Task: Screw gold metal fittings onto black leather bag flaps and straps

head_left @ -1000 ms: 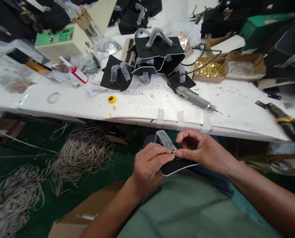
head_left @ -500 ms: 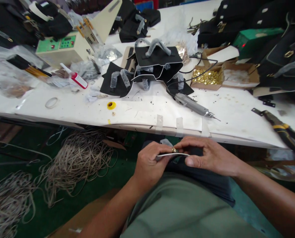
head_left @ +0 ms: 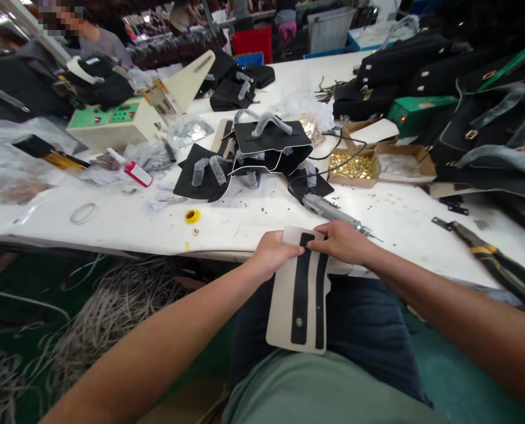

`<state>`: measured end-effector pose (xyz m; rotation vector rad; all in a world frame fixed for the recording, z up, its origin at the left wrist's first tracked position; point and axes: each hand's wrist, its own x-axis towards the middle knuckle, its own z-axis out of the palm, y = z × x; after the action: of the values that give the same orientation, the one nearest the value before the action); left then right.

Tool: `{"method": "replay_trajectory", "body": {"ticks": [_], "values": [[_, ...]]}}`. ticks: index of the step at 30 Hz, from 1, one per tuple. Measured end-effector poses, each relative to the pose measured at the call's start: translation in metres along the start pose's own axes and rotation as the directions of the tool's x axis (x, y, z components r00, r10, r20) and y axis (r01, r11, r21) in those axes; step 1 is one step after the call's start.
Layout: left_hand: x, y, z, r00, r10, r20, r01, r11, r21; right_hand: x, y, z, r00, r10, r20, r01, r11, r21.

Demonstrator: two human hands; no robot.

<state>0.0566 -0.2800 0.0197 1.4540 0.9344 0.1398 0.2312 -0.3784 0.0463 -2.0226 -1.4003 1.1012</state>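
Note:
Both my hands hold one bag panel (head_left: 284,300) at its top edge, against the table's front edge. The panel's beige back faces me, with two black strips and a small metal stud low down. My left hand (head_left: 272,253) grips the top left corner, fingers curled behind it. My right hand (head_left: 342,241) pinches the top right. The panel hangs down over my lap. A grey electric screwdriver (head_left: 333,213) lies on the table just beyond my right hand.
On the white table (head_left: 404,218) lie a stack of black panels with wrapped handles (head_left: 262,150), a cardboard box of gold rivets (head_left: 355,166), pliers (head_left: 487,256), a yellow tape roll (head_left: 192,216), a glue bottle (head_left: 132,169) and a beige machine (head_left: 112,121). Black bags (head_left: 487,135) are piled at the right. Cord (head_left: 108,306) lies on the floor.
The panel has been flipped and raised from my lap to the table edge, its beige back now toward me. Both hands shifted from the small gold fitting to the panel's top edge.

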Motion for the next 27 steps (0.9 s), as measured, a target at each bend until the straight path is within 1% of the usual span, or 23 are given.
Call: {"method": "replay_trajectory", "body": {"ticks": [4, 5, 7, 8, 9, 11, 13, 15, 17, 20, 22, 25, 27], "values": [[0.012, 0.005, -0.003, 1.0, 0.001, -0.016, 0.0, 0.996, 0.092, 0.015, 0.006, -0.004, 0.998, 0.011, 0.056, -0.014, 0.999, 0.051], [0.013, 0.006, -0.004, 0.999, 0.026, -0.028, -0.022, 0.989, 0.149, 0.017, 0.008, -0.003, 0.998, 0.02, 0.063, -0.024, 0.998, 0.057], [0.014, 0.006, -0.006, 0.987, 0.146, -0.059, -0.119, 0.937, 0.328, 0.021, 0.009, -0.003, 0.997, 0.043, 0.068, -0.046, 0.998, 0.051], [0.013, 0.005, -0.007, 0.97, 0.232, -0.074, -0.18, 0.886, 0.428, 0.022, 0.009, -0.002, 0.996, 0.052, 0.068, -0.055, 0.998, 0.044], [0.012, 0.003, -0.007, 0.942, 0.325, -0.082, -0.238, 0.821, 0.519, 0.023, 0.008, -0.001, 0.996, 0.057, 0.066, -0.06, 0.998, 0.032], [0.01, -0.003, -0.008, 0.867, 0.492, -0.082, -0.335, 0.696, 0.636, 0.025, 0.006, 0.0, 0.997, 0.057, 0.06, -0.057, 0.998, -0.013], [0.008, -0.01, -0.008, 0.796, 0.605, -0.033, -0.417, 0.587, 0.694, 0.028, 0.003, 0.001, 0.997, 0.056, 0.055, -0.051, 0.995, -0.082], [0.009, -0.017, -0.007, 0.748, 0.662, 0.034, -0.486, 0.513, 0.708, 0.03, -0.001, 0.001, 0.996, 0.068, 0.05, -0.059, 0.987, -0.15], [0.011, -0.022, -0.006, 0.74, 0.67, 0.063, -0.514, 0.503, 0.695, 0.032, -0.004, 0.001, 0.995, 0.091, 0.045, -0.081, 0.977, -0.197], [0.015, -0.024, -0.005, 0.757, 0.651, 0.052, -0.504, 0.532, 0.68, 0.034, -0.009, 0.001, 0.991, 0.131, 0.028, -0.122, 0.968, -0.218], [0.016, -0.023, -0.006, 0.766, 0.64, 0.051, -0.495, 0.539, 0.681, 0.033, -0.01, 0.001, 0.988, 0.151, -0.006, -0.149, 0.964, -0.22], [0.02, -0.023, -0.007, 0.77, 0.636, 0.053, -0.49, 0.535, 0.689, 0.028, -0.007, 0.007, 0.979, 0.162, -0.121, -0.186, 0.958, -0.22], [0.022, -0.023, -0.008, 0.762, 0.645, 0.061, -0.498, 0.524, 0.691, 0.019, -0.002, 0.013, 0.961, 0.155, -0.228, -0.203, 0.958, -0.205]]}}
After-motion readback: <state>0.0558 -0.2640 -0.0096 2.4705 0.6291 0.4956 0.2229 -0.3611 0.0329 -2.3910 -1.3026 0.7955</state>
